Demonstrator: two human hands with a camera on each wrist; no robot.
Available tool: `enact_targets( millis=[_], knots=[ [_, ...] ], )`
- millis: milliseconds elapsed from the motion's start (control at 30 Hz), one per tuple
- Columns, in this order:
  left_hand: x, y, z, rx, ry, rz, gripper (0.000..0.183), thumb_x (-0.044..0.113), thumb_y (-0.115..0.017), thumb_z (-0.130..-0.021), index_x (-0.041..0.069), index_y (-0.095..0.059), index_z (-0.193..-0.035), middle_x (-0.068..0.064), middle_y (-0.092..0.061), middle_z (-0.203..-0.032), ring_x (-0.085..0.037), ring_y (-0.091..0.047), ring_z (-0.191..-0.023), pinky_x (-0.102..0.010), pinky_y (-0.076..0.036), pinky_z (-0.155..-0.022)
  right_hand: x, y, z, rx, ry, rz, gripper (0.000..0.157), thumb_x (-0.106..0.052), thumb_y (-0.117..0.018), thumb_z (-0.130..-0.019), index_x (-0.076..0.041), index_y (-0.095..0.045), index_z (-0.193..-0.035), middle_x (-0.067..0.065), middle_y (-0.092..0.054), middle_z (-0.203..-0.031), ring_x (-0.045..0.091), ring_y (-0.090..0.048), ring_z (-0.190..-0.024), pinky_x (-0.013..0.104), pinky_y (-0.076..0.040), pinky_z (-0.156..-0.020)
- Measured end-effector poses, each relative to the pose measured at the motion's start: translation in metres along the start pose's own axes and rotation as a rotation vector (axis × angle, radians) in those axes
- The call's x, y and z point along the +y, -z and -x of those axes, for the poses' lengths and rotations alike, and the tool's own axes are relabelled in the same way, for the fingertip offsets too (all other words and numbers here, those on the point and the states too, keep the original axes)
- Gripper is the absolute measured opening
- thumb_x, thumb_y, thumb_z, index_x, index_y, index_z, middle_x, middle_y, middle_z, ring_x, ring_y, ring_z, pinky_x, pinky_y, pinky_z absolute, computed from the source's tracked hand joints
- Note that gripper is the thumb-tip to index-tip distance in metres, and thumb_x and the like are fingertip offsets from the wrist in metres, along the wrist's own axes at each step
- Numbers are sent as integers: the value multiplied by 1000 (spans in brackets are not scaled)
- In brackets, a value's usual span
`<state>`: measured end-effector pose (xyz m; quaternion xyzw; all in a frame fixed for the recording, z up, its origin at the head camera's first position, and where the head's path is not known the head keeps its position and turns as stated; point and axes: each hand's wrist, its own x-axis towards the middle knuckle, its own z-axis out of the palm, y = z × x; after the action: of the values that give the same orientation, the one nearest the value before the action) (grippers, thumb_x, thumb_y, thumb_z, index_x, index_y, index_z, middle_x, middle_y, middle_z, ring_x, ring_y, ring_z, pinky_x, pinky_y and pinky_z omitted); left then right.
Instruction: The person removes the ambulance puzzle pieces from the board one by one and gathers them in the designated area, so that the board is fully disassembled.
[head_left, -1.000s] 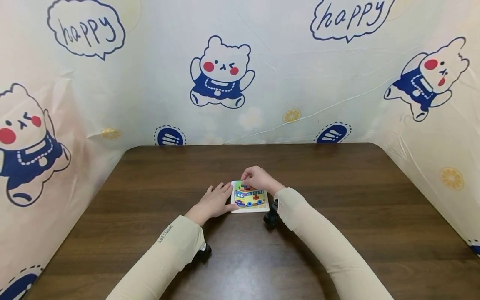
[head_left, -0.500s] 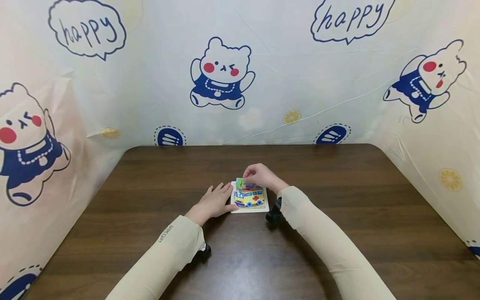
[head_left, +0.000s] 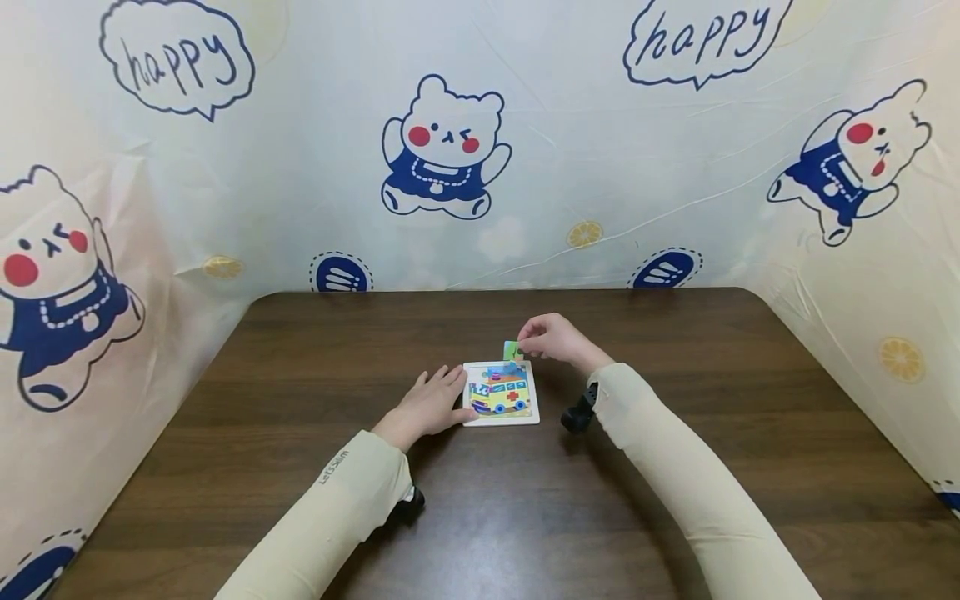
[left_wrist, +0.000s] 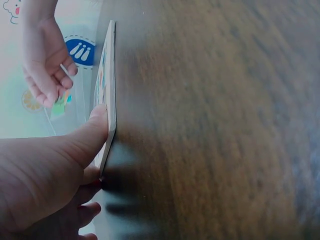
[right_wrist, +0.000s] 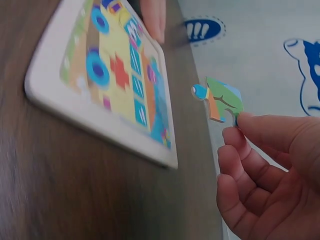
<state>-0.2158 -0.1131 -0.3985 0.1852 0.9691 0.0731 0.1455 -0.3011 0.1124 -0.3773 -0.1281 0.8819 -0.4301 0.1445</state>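
Note:
A jigsaw puzzle with a yellow ambulance picture lies in a white frame, the puzzle board (head_left: 501,422), at the middle of the table. My left hand (head_left: 426,406) rests at its left side, thumb on the frame's lower left corner and fingers spread along the edge. My right hand (head_left: 558,340) pinches a green puzzle piece (right_wrist: 223,97) between thumb and index finger, just beyond the board's far edge. In the right wrist view the piece shows a blue knob and an orange strip, held up off the table. The left wrist view shows the board edge-on beside my left thumb (left_wrist: 95,127).
The dark wooden table (head_left: 480,517) spreads on all sides of the board. Behind it hangs a pale curtain (head_left: 555,167) printed with bears. A small black camera (head_left: 579,412) sits under the right wrist, another (head_left: 408,504) under the left.
My right hand has lifted the green puzzle piece off the board's upper left corner and carried it right and away, past the far edge. My left hand has stayed in place.

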Motion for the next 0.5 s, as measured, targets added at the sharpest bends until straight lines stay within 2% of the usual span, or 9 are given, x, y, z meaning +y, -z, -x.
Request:
enact_targets(
  millis=[267,500],
  knots=[
    [0,-1,1,3,-4,-20,75,47,-52,-90,2,-27,-144,-13,-23,-149,-31,-16,-136,-51,-12,-106,18,23,9,22,-40,20,13,-14,-62,-89,-2,-65,-95,10,-61,-86,24,-54,-78,30,-48,-69],
    [-1,-2,1,4,-4,-18,75,47,-53,-90,1,-27,-144,-13,-23,-149,-31,-16,-136,-52,-11,-106,37,34,11,-2,-74,49,13,-13,-61,-90,-1,-64,-94,9,-59,-81,21,-53,-74,29,-47,-65]
  ],
)
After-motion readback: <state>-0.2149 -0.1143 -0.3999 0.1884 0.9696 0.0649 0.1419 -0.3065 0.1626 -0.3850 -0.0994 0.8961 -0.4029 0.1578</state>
